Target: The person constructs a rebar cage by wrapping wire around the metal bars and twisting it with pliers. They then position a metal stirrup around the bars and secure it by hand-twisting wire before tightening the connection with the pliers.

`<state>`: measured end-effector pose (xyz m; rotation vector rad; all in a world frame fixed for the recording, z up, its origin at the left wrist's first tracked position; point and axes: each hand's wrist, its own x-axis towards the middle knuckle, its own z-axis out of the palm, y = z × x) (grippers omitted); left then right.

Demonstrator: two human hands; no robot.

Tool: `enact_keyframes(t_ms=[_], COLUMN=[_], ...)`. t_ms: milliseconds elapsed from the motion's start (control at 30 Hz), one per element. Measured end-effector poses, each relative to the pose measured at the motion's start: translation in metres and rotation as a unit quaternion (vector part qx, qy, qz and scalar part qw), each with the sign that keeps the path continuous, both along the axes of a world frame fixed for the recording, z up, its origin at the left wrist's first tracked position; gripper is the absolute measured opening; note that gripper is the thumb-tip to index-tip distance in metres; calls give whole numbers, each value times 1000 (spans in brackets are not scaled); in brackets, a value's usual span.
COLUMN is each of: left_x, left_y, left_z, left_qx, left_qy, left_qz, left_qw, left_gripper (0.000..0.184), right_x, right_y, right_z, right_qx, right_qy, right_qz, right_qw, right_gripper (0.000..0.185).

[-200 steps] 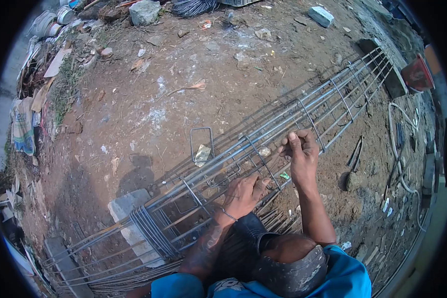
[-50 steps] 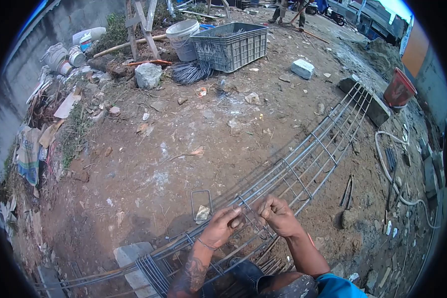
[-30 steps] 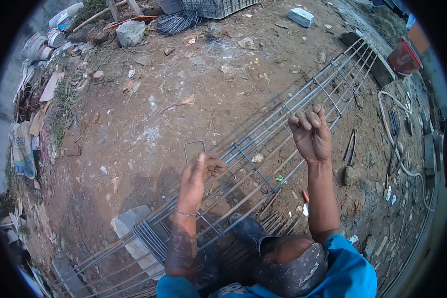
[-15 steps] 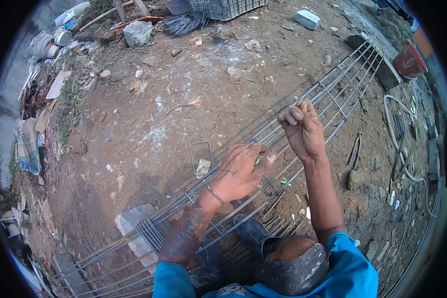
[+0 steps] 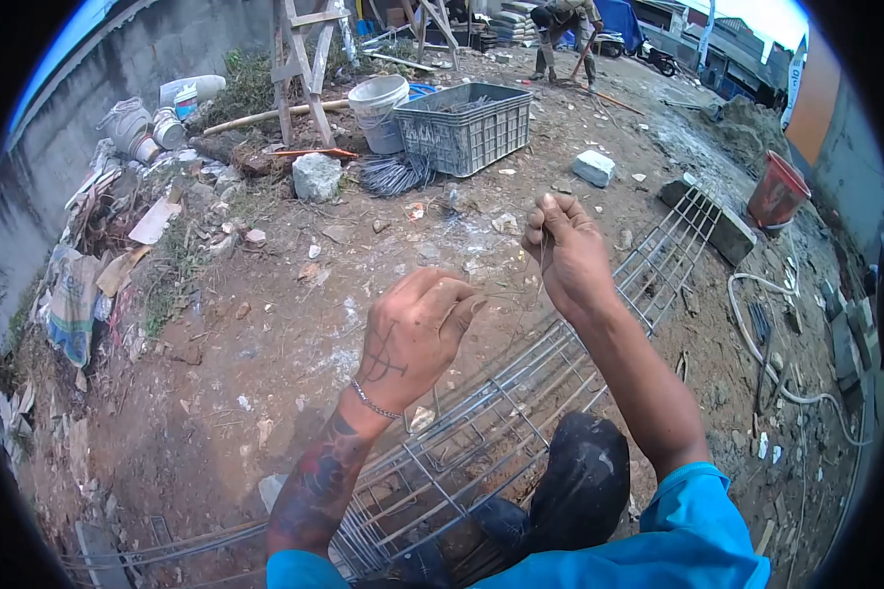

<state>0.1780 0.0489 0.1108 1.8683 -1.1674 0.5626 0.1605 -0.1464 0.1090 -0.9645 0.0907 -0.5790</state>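
Note:
My left hand, with a chain bracelet at the wrist, is raised over the ground with thumb and fingers pinched together. Thin tie wire sticks out from its fingertips towards the right. My right hand is held higher and farther right, its fingers curled in a pinch, with a fine strand of wire hanging below them. Under both hands runs a long rebar cage of straight bars and square stirrups, slanting from lower left to upper right. Neither hand touches the cage.
Concrete blocks prop the cage's far end, near a red bucket. A grey crate, a white bucket and a bundle of wire stand ahead. A pale hose lies right. Another person bends over farther off.
My view has tilted up, bringing the crate, the wall and the other person into sight. Both hands have risen from close over the cage, and the wire between them now shows.

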Motion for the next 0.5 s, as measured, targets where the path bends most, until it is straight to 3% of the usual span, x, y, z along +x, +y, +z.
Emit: enact_keyframes(t_ms=[133, 200, 333, 400, 500], left_x=[-2, -2, 5, 7, 6], left_y=[35, 51, 74, 82, 93], left_z=[14, 23, 8, 8, 11], left_qx=[52, 131, 38, 27, 47], left_qy=[63, 145, 120, 237, 197], left_qz=[-30, -95, -156, -195, -145], left_qw=[996, 976, 980, 951, 968], left_gripper=[20, 27, 31, 31, 30], right_x=[-7, -11, -13, -7, -13], right_y=[33, 45, 71, 80, 86], right_z=[18, 20, 10, 2, -17], right_qx=[-48, -57, 18, 43, 98], right_qy=[-4, -10, -26, -53, 6], right_qz=[-18, -24, -12, -8, 41], right_qw=[999, 998, 999, 998, 994], right_gripper=[16, 16, 13, 12, 10])
